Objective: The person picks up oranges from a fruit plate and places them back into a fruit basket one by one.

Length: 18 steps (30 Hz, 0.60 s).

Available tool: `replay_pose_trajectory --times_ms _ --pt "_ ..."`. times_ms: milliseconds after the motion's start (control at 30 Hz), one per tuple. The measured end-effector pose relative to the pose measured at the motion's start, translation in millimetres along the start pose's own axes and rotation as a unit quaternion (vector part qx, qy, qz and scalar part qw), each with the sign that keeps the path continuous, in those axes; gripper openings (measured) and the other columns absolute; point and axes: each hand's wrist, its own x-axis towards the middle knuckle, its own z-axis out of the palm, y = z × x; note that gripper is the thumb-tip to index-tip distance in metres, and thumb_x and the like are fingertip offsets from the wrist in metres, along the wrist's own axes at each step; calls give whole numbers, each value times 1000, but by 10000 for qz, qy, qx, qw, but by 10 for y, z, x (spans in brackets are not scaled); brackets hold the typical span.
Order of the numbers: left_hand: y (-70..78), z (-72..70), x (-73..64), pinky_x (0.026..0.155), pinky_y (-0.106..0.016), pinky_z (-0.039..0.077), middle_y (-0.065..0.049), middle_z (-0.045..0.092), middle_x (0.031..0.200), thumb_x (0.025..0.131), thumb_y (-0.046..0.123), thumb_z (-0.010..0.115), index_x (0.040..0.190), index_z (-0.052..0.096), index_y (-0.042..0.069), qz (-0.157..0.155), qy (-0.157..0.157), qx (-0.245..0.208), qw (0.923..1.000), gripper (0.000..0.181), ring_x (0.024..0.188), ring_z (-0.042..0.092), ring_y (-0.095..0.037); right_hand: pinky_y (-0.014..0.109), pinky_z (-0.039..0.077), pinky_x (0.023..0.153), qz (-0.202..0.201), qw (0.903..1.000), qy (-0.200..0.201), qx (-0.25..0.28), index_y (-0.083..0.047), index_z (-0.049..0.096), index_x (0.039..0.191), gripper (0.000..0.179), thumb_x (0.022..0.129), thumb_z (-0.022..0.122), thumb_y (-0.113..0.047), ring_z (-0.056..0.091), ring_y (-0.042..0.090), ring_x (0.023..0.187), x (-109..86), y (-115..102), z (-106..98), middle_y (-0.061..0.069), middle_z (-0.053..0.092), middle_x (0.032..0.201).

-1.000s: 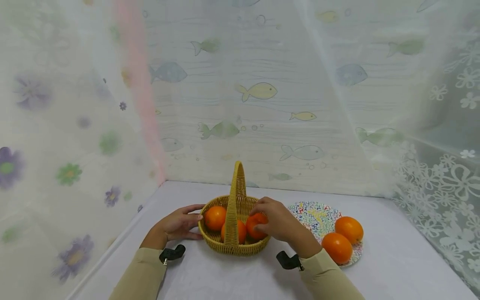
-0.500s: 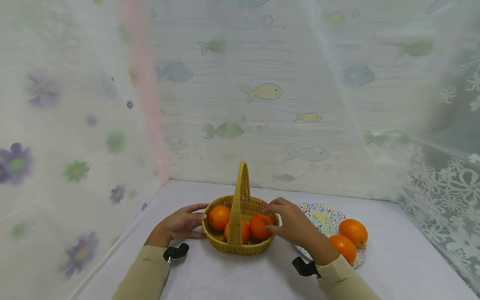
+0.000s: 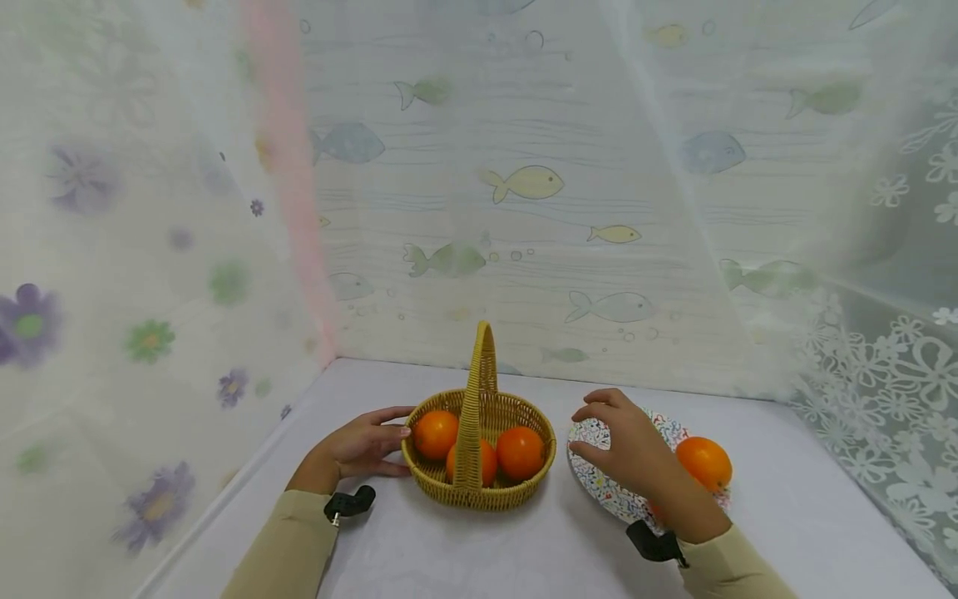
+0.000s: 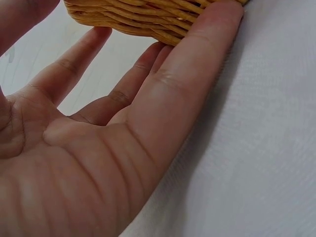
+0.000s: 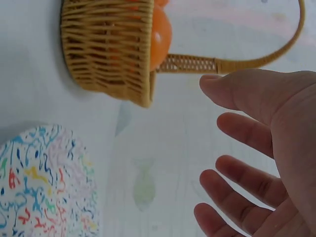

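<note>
A yellow wicker basket (image 3: 486, 499) with a tall arched handle holds three oranges: one on the left (image 3: 436, 434), one partly behind the handle (image 3: 487, 462) and one on the right (image 3: 520, 454). My left hand (image 3: 362, 447) touches the basket's left end with extended fingers; up close, the left wrist view shows fingertips against the wickerwork (image 4: 143, 17). Fingers spread and holding nothing, my right hand (image 3: 636, 449) is above a speckled multicoloured plate (image 3: 599, 487). An orange (image 3: 705, 463) lies on the plate's right side. Another there is almost wholly hidden by my right wrist.
White cloth (image 3: 449, 557) covers the table. A curtain printed with fish (image 3: 524, 249) hangs behind it, a flowered sheet (image 3: 150, 333) at the left and lace-patterned film (image 3: 891, 391) at the right.
My right hand has let go of the right-hand orange in the basket and moved right, over the plate. My left hand stays at the basket. The head view has shifted slightly.
</note>
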Motion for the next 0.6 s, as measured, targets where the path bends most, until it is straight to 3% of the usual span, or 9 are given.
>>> replay_pose_trajectory --times_ms 600 --pt "17 -8 -1 98 -64 53 -12 51 153 103 14 62 160 36 12 32 -270 -45 9996 62 124 62 -26 68 50 99 1061 9938 123 -312 -9 73 116 38 83 87 -22 53 50 126 -287 514 -371 26 53 140"
